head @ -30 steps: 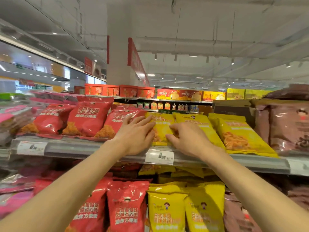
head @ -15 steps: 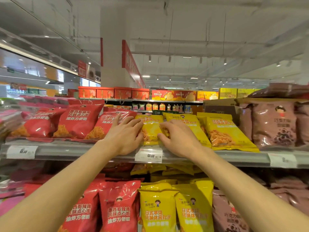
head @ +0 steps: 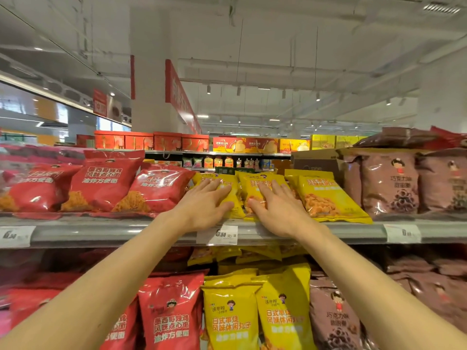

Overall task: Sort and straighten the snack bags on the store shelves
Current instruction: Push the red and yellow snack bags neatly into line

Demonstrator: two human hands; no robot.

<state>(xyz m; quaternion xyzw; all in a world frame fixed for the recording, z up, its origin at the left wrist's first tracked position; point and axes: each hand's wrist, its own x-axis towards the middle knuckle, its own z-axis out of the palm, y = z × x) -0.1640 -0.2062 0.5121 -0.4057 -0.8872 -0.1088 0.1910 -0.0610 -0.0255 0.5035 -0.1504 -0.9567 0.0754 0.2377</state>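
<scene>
Three yellow snack bags lie side by side on the top shelf (head: 101, 232). My left hand (head: 204, 205) rests flat with straight fingers on the leftmost yellow bag (head: 233, 188). Spread over the middle yellow bag (head: 252, 185), my right hand (head: 278, 210) presses it down. The third yellow bag (head: 326, 198) lies untouched just right of my right hand. Red snack bags (head: 106, 183) fill the shelf to the left, one (head: 161, 188) touching the leftmost yellow bag. Brown snack bags (head: 389, 185) stand to the right.
A lower shelf holds upright red bags (head: 171, 317), yellow bags (head: 230, 317) and brown bags (head: 333, 317). Price tags (head: 222, 234) hang on the shelf's front rail. A cardboard box (head: 318, 160) sits behind the yellow bags. Red gift boxes (head: 151, 142) line a far shelf.
Both hands have slid further up over the yellow bags and flattened, fingers now straighter. The view has shifted slightly, bringing more of the brown bags in at the right.
</scene>
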